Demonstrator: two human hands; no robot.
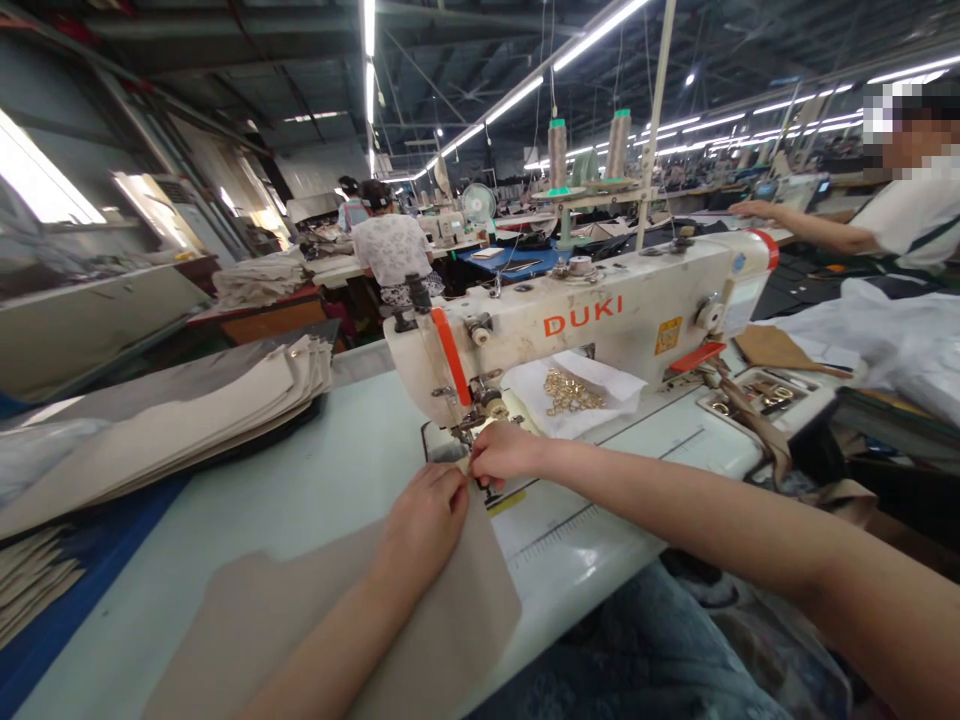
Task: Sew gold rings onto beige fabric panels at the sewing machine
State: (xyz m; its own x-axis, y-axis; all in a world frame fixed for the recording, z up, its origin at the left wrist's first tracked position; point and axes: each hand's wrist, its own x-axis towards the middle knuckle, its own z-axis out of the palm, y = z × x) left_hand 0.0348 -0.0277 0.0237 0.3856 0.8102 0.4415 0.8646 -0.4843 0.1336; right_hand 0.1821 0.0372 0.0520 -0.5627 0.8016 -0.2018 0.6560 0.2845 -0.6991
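A beige fabric panel (pixel 480 610) lies on the pale sewing table, its upper end close under the needle area of the white sewing machine (pixel 510 325). My left hand (pixel 426 515) rests on that panel with curled fingers, its thumb and fingertips gripping near the upper edge. Just beside the presser foot (pixel 463 440), my right hand (pixel 506 452) is closed in a pinch near the panel's corner. Whatever sits between those fingertips is hidden. Both hands nearly touch each other.
White paper holding gold-coloured metal rings (pixel 574 392) lies behind my right hand. Stacked beige panels (pixel 247 410) are at left. A tray (pixel 772 395) with scissors and small tools stands at right. Thread cones (pixel 557 155) rise behind. One person (pixel 900 215) works at right, another (pixel 391 245) ahead.
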